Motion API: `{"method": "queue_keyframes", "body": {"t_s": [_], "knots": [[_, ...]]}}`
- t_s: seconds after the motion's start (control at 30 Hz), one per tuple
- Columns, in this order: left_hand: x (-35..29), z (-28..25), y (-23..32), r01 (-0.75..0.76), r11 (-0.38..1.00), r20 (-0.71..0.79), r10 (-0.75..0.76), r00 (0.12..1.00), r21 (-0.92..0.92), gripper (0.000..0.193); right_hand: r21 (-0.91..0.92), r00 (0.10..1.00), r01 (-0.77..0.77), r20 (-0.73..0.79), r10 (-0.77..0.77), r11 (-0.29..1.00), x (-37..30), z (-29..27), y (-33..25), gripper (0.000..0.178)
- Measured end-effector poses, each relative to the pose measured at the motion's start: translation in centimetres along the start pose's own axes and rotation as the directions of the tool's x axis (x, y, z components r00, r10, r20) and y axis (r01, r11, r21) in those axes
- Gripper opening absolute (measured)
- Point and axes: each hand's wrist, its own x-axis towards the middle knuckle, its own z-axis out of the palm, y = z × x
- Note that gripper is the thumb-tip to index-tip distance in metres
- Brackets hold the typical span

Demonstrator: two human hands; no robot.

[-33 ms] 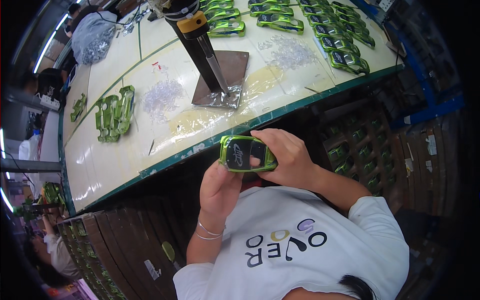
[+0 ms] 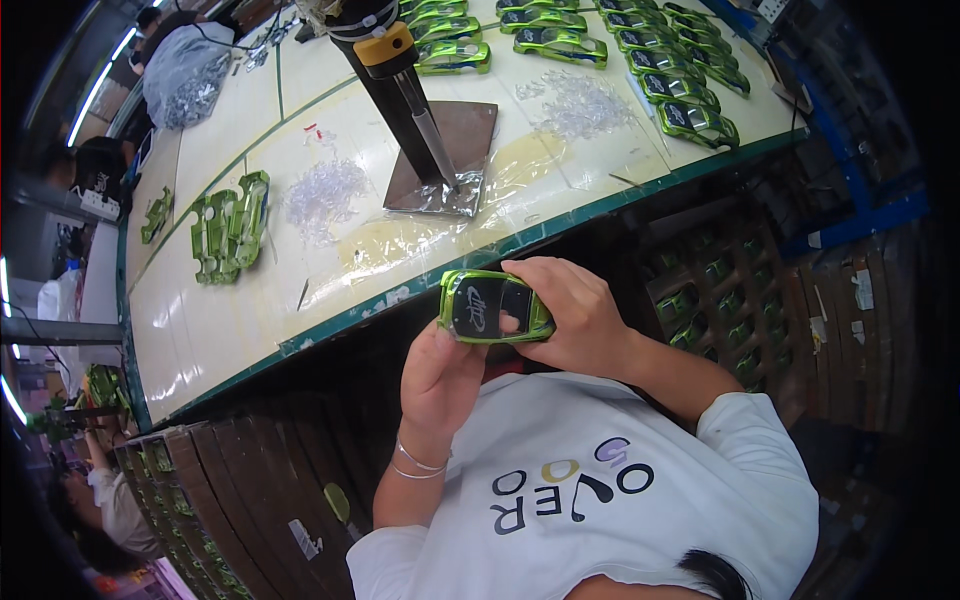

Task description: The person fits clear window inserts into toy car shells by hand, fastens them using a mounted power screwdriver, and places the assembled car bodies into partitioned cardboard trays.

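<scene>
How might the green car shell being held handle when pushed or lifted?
The car shell is probably stiff: its outline shows no bending where held. It seems light for its size, since the similar green pieces at left look hollow. Its glossy surface may make it slippery.

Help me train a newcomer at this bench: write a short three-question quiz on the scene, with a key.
1. What do the left hand and right hand hold between them? A) a screwdriver B) a green toy car body shell C) a clear bag

2. True or false: piles of small clear pieces lie on both sides of the brown pad.

3. Fill in: the near edge of the cream worktable is coloured ...

Key: 1 B; 2 true; 3 green.
</scene>
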Motion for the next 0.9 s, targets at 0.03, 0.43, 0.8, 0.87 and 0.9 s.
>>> {"method": "queue_keyframes", "body": {"t_s": [0.03, 0.43, 0.8, 0.87, 0.9], "knots": [[-0.1, -0.1, -0.2, 0.005, 0.999, -0.001, -0.005, 1.0, -0.043, 0.04, -0.008, 1.0, 0.009, -0.021, -0.009, 1.0, 0.0, 0.1, 0.0, 0.054], [0.3, -0.3, 0.1, 0.02, 0.991, 0.076, -0.01, 0.997, -0.132, 0.042, -0.085, 0.998, 0.048, -0.029, -0.051, 0.995, 0.2, -0.1, 0.0, 0.052], [0.3, 0.0, -0.3, -0.02, 0.99, -0.179, -0.006, 0.984, -0.141, 0.043, -0.094, 0.999, 0.027, -0.038, -0.031, 0.995, 0.2, -0.3, 0.1, 0.052], [0.0, -0.5, -0.4, -0.032, 0.992, -0.178, 0.009, 0.984, -0.126, 0.045, -0.104, 0.999, 0.026, -0.033, -0.029, 0.994, 0.2, -0.3, 0.1, 0.052], [0.0, -0.6, -0.4, -0.031, 0.992, -0.178, 0.009, 0.984, -0.126, 0.045, -0.102, 0.999, 0.024, -0.034, -0.028, 0.995, 0.2, -0.3, 0.0, 0.052]]}}
